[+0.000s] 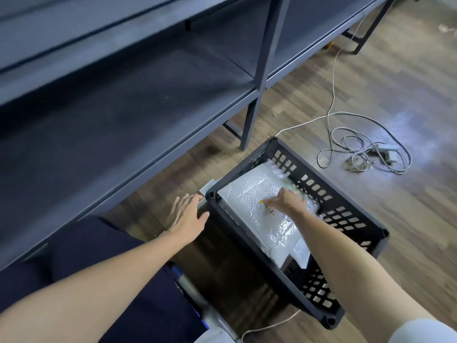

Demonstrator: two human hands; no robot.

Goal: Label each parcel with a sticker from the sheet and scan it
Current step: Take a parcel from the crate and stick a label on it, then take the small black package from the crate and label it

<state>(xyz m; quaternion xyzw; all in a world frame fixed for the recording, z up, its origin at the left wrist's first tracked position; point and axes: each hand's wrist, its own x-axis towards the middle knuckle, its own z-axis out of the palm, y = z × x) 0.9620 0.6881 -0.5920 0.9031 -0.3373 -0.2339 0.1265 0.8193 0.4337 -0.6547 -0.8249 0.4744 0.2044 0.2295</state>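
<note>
the bubble-wrap parcel [262,206] lies in the black crate [351,219], long axis running far-left to near-right, under the right hand [286,201], which presses it, fingers flat. left hand [185,214] hovers released, just left of the crate.

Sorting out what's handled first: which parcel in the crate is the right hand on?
The right hand rests on the top bubble-wrap parcel, the large one lying uppermost in the black crate. The other parcels only peek out from beneath its near edge.
</note>
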